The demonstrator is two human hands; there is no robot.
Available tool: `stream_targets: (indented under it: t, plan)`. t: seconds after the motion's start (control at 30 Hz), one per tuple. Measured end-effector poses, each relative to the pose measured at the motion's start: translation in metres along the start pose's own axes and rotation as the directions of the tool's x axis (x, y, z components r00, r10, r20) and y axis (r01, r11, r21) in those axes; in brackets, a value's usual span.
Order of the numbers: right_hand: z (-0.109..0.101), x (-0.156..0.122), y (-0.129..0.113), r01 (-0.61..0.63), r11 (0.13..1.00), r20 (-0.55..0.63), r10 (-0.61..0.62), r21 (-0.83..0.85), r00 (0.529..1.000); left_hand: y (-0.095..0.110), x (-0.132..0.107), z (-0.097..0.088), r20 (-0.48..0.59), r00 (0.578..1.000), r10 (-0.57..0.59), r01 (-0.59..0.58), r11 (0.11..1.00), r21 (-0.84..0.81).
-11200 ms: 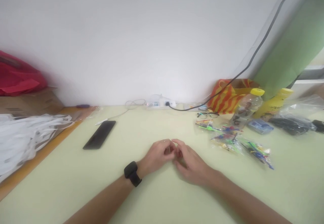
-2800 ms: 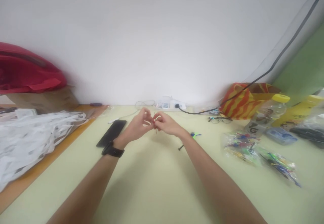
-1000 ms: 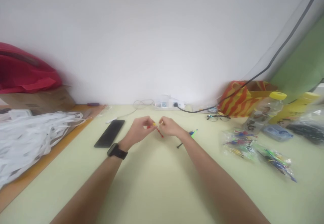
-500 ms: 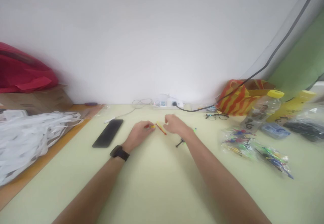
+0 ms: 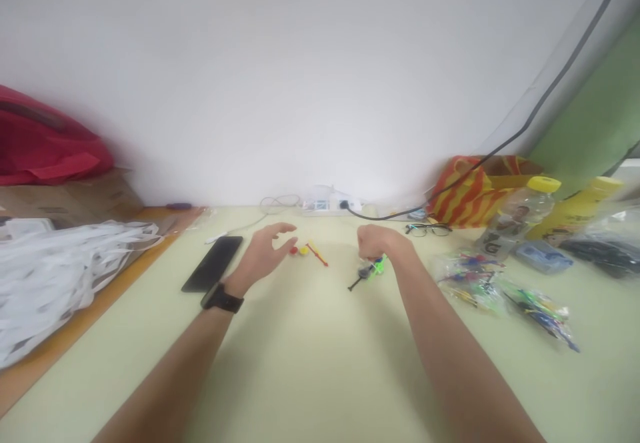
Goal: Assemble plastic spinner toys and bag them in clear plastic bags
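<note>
My left hand (image 5: 261, 255), with a dark watch on its wrist, is open, thumb and fingers apart and nothing between them. Just right of its fingertips lie a small red round piece (image 5: 293, 251) and a yellow round piece (image 5: 303, 251). Beside them, a thin red and yellow plastic stick (image 5: 317, 255) rests slantwise on the table. My right hand (image 5: 377, 241) is closed, fingers curled down; what is in them is hidden. Under and beside it lie a bright green plastic piece (image 5: 379, 267) and a black stick-like piece with a grey round part (image 5: 359, 279).
A black phone (image 5: 213, 264) lies left of my left hand. Clear bags of coloured plastic parts (image 5: 473, 279) lie at right, near a bottle (image 5: 520, 219) and a striped bag (image 5: 463, 193). Glasses (image 5: 427, 230) and a power strip (image 5: 325, 205) are at the back. White straps (image 5: 65, 269) heap at left.
My left hand has let go of the small red and yellow pieces and drawn left, opening. My right hand has moved right, from beside the stick to over the green and black pieces.
</note>
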State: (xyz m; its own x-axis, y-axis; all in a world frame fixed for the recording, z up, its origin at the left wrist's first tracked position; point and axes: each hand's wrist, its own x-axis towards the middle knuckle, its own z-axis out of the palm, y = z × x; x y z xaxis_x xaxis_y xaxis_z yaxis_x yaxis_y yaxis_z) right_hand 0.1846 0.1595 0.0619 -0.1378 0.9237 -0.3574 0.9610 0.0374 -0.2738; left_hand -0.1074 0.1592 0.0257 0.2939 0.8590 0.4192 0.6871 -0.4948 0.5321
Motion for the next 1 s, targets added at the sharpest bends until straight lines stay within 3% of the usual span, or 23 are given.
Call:
stream_targets:
  t: [0.13, 0.2, 0.23, 0.3, 0.37, 0.43, 0.53, 0.6, 0.73, 0.8, 0.9, 1.0]
  plan:
    - [-0.009, -0.004, -0.003, 0.113, 0.985, -0.124, -0.097, 0.129, 0.988, 0.026, 0.001, -0.010, 0.011, 1.000, 0.016, -0.015, 0.995, -0.102]
    - [-0.010, -0.007, -0.011, 0.229, 0.941, -0.165, -0.191, 0.249, 0.968, 0.043, 0.000, -0.010, 0.033, 0.999, 0.038, -0.032, 0.985, -0.167]
    - [-0.008, -0.009, -0.017, 0.304, 0.888, -0.183, -0.254, 0.345, 0.950, 0.051, -0.001, -0.009, 0.049, 0.997, 0.057, -0.046, 0.979, -0.199]
    - [-0.002, -0.009, -0.031, 0.436, 0.696, -0.227, -0.377, 0.570, 0.898, 0.064, -0.003, -0.006, 0.076, 0.992, 0.101, -0.077, 0.962, -0.263]
    - [0.006, -0.006, -0.043, 0.475, 0.501, -0.264, -0.435, 0.723, 0.861, 0.069, -0.003, -0.005, 0.093, 0.987, 0.132, -0.098, 0.946, -0.308]
    - [0.015, -0.002, -0.051, 0.456, 0.403, -0.258, -0.455, 0.793, 0.852, 0.068, -0.003, -0.007, 0.093, 0.986, 0.137, -0.102, 0.944, -0.315]
    - [0.027, 0.005, -0.057, 0.424, 0.332, -0.224, -0.500, 0.843, 0.836, 0.059, -0.003, -0.013, 0.129, 0.986, 0.107, -0.060, 0.945, -0.323]
    - [0.034, 0.009, -0.061, 0.430, 0.355, -0.209, -0.517, 0.830, 0.830, 0.053, -0.002, -0.017, 0.175, 0.980, 0.099, -0.038, 0.946, -0.321]
    - [0.048, 0.019, -0.067, 0.451, 0.681, -0.203, -0.415, 0.577, 0.887, 0.040, -0.004, -0.017, 0.230, 0.969, 0.094, -0.043, 0.975, -0.218]
    - [0.054, 0.025, -0.066, 0.406, 0.792, -0.235, -0.333, 0.455, 0.913, 0.033, -0.006, -0.014, 0.271, 0.961, 0.063, -0.014, 0.984, -0.177]
    - [0.062, 0.033, -0.057, 0.334, 0.874, -0.264, -0.249, 0.354, 0.932, 0.023, -0.009, -0.008, 0.365, 0.930, 0.033, 0.024, 0.988, -0.151]
    - [0.066, 0.033, -0.052, 0.301, 0.922, -0.289, -0.227, 0.243, 0.930, 0.014, -0.010, -0.005, 0.393, 0.919, 0.027, 0.008, 0.996, -0.088]
